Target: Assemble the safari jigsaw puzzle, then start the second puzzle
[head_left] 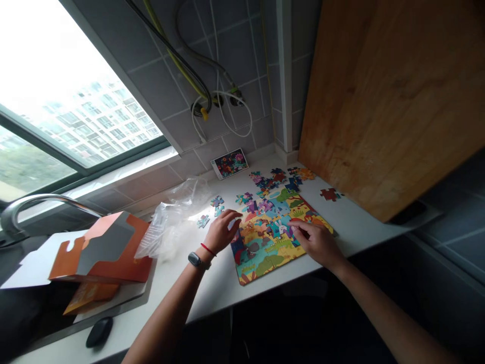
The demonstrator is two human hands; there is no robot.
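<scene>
A colourful jigsaw puzzle (273,237), partly put together, lies on the white counter (212,283). My left hand (223,230) rests at the puzzle's left edge, fingers curled with the tips pressing near the pieces; I cannot make out anything in it. My right hand (316,240) lies on the puzzle's right part, fingers bent and pressing down on the pieces. Loose pieces (275,179) are scattered behind the puzzle, a few more (212,210) to the left, and a dark red piece (329,194) to the right.
A reference picture card (229,163) leans on the tiled wall. A crumpled clear plastic bag (172,220) lies left of the puzzle. An orange box (102,250) sits over the sink beside a tap (22,210). A wooden board (390,96) leans at the right. A dark object (98,331) lies near the front edge.
</scene>
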